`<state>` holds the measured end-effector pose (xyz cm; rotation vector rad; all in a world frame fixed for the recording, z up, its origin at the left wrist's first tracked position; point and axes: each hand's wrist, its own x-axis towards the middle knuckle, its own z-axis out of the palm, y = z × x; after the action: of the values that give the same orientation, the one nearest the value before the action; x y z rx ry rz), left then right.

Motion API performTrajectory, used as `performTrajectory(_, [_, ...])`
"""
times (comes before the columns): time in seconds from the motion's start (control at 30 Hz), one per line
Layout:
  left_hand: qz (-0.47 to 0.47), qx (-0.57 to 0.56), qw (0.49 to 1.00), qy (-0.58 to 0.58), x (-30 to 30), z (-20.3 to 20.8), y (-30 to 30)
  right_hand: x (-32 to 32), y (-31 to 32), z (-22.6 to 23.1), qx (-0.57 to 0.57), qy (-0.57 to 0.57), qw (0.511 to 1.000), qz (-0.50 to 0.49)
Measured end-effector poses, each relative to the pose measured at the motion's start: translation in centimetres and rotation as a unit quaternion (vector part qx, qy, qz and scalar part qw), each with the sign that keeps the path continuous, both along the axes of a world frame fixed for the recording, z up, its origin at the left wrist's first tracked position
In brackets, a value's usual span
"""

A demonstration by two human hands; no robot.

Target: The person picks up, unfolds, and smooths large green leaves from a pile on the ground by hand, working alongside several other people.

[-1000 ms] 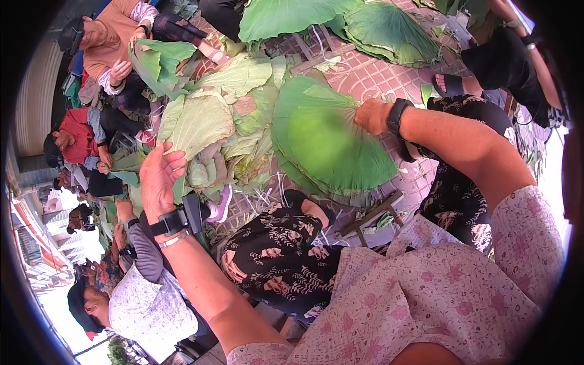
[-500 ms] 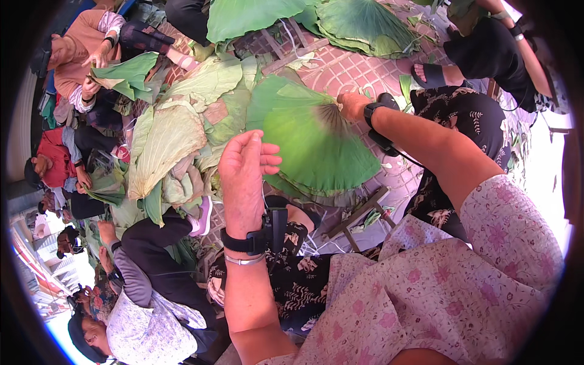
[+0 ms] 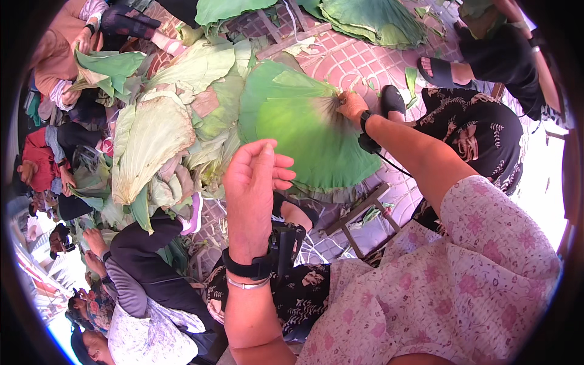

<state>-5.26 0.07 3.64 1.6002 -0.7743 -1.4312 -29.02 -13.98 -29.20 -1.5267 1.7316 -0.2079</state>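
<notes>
A stack of large fan-shaped green lotus leaves (image 3: 298, 134) lies in front of me, its top leaf bright green with veins running to a brownish point at the right. At that point my right hand (image 3: 351, 108) is closed, fingers pinched on the leaf's gathered end; the fingertips are partly hidden. My left hand (image 3: 258, 173) hovers before the near left part of the stack, with fingers slightly bent and apart, and nothing shows in it. Each of my wrists wears a black strapped device.
Pale, drying leaves (image 3: 155, 137) are heaped left of the stack. Another green leaf pile (image 3: 371, 21) lies at the far side. A wooden frame (image 3: 359, 216) stands near my knees on the red tiled floor (image 3: 365, 61). Other people sit along the left, one holding a leaf (image 3: 109, 70).
The view has shifted a little. My left hand has moved slightly right and lower in the picture. My right hand stays at the leaf's gathered end.
</notes>
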Motion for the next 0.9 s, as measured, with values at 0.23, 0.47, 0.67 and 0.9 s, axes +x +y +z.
performTrajectory(0.23, [-0.033,0.006,0.999,-0.012,-0.4,0.1,-0.1,3.2,6.2,-0.7,-0.070,-0.072,0.995,-0.022])
performTrajectory(0.47, [-0.045,0.010,0.999,-0.026,-1.0,0.0,0.2,3.0,6.0,-1.7,0.021,-0.100,0.995,-0.016])
performTrajectory(0.67, [-0.050,0.014,0.998,-0.039,-1.0,0.3,0.5,3.5,1.9,-0.4,-0.124,-0.017,0.992,0.009])
performTrajectory(0.9, [-0.044,0.013,0.999,-0.017,-1.1,0.3,0.5,4.1,-1.9,0.7,-0.090,0.046,0.995,-0.006])
